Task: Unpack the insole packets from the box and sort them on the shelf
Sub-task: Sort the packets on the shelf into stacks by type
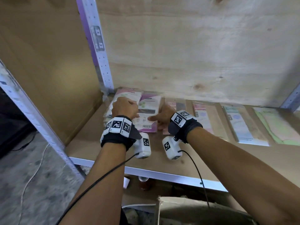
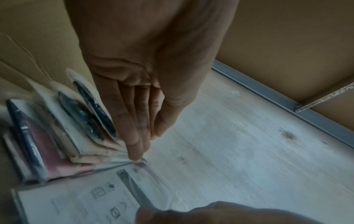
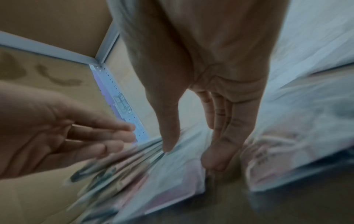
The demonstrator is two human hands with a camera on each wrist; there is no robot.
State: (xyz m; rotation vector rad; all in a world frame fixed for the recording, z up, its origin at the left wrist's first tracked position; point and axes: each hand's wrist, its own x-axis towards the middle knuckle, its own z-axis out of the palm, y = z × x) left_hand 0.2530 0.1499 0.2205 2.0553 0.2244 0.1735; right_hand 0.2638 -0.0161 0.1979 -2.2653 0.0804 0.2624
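Note:
In the back left corner of the shelf [image 1: 90, 143] lies a stack of insole packets [image 1: 128, 96]. In the left wrist view the stack [image 2: 76, 121] is fanned upward. My left hand [image 1: 125, 108] has straight fingers [image 2: 134, 121] pressed against the fanned edges. A white and purple packet [image 1: 148, 111] lies flat beside them, printed side up [image 2: 76, 197]. My right hand [image 1: 162, 114] presses its thumb [image 3: 168, 142] on this packet. Its fingers [image 3: 220, 136] reach down at the packet's right edge. Both wrist views are blurred.
Several more packets lie in a row to the right: pink [image 1: 203, 117], pale blue [image 1: 240, 125] and green [image 1: 279, 125]. A cardboard box wall [image 1: 48, 70] and a perforated metal post [image 1: 97, 46] close the left side. Plywood [image 1: 194, 54] backs the shelf.

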